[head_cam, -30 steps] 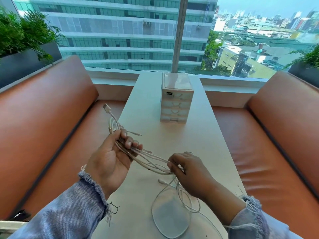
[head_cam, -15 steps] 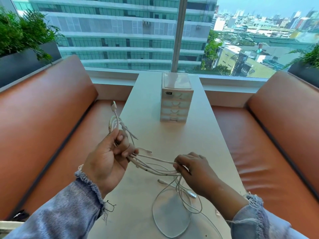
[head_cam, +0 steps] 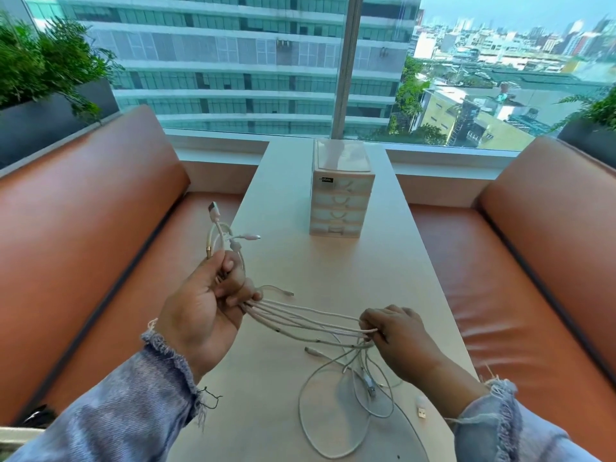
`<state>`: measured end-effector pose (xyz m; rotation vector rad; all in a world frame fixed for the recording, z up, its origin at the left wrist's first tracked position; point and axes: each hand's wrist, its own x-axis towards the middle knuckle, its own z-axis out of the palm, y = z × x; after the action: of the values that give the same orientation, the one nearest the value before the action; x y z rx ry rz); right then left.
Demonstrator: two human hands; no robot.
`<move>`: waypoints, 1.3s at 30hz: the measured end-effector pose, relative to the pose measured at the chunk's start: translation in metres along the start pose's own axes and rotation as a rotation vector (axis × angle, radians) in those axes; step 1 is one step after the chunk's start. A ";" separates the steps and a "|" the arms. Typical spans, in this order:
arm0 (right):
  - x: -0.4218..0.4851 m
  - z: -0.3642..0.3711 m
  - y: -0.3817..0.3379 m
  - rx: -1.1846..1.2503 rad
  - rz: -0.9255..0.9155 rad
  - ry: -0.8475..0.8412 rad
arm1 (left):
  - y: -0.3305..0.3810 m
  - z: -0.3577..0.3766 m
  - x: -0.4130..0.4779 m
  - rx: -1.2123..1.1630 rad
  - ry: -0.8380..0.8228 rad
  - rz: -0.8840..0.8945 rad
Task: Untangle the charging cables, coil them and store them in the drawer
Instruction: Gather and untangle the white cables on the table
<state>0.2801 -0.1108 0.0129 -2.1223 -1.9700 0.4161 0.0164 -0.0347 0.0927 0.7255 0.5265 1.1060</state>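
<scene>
We cannot trace the white charging cables [head_cam: 310,320] inside our left hand [head_cam: 203,311], whose fingers [head_cam: 235,290] curl tight round them. The strands span rightward to our right hand [head_cam: 400,338], pinched at its fingertips [head_cam: 368,321], slack loops lying on the table [head_cam: 276,378].

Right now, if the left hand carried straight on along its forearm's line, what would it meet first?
Probably the drawer unit; the left hand, gripping the cables, aims roughly at its base across bare table, though depth is unclear.
</scene>
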 end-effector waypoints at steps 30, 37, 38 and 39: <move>0.003 -0.031 -0.122 0.682 -0.213 0.044 | -0.009 0.019 -0.008 -0.068 0.031 -0.071; 0.007 -0.028 -0.111 0.439 -0.280 0.081 | -0.009 0.018 -0.004 -0.088 0.105 -0.026; 0.007 -0.027 -0.108 0.405 -0.285 0.085 | -0.008 0.017 -0.004 -0.107 0.122 -0.023; 0.007 -0.025 -0.104 0.389 -0.289 0.092 | -0.007 0.017 -0.003 -0.115 0.133 -0.020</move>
<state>0.1915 -0.0951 0.0719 -1.5693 -1.9172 0.5791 0.0314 -0.0438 0.0989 0.5480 0.5766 1.1613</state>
